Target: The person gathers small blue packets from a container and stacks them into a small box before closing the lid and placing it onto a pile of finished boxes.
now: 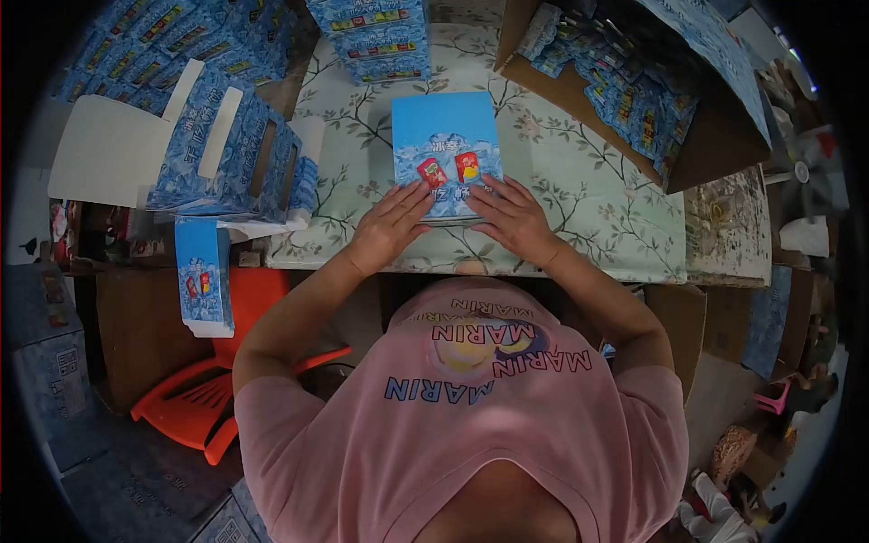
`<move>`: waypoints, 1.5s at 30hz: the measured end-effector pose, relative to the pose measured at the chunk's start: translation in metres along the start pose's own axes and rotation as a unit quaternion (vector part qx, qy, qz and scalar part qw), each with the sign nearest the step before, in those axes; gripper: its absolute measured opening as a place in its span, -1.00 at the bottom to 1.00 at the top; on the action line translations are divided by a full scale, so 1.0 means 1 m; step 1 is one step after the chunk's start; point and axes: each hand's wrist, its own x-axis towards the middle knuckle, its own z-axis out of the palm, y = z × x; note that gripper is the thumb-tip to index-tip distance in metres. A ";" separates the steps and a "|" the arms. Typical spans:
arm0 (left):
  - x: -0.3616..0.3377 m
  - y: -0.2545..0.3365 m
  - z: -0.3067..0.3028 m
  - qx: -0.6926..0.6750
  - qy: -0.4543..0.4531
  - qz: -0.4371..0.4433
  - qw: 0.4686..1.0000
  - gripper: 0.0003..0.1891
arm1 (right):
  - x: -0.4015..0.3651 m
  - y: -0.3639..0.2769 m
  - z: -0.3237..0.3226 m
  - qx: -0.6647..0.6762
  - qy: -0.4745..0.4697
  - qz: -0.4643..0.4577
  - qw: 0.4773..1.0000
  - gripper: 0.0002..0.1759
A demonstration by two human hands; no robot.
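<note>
A blue printed carton (445, 118) with ice pictures and two small red packs on its face lies on the table in front of me. My left hand (389, 224) rests on its near left corner, fingers stretched out over the printed face. On the near right corner lies my right hand (516, 219), its fingers likewise extended and slightly apart. Neither hand is wrapped around anything. The carton's near edge shows between the two hands; the fingers cover part of its lettering.
A flowered cloth (579, 226) covers the table. Stacked blue cartons (371, 41) stand at the back. An open cardboard box (724, 118) holding blue packets leans in at the right. Flat carton blanks (208, 136) overhang the left edge, above an orange chair (195, 407).
</note>
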 end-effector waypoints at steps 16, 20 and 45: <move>-0.004 0.011 0.049 -0.381 0.150 -0.288 0.866 0.07 | 0.007 -0.008 0.042 0.474 0.190 0.337 0.791 -0.31; 0.019 0.029 0.009 -0.396 0.169 -0.272 0.860 0.06 | 0.035 -0.036 -0.015 0.620 0.205 0.370 0.661 -0.35; 0.308 -0.149 -0.307 0.023 0.390 -0.200 0.898 -0.25 | 0.431 0.056 -0.205 0.082 0.279 0.026 0.956 -0.42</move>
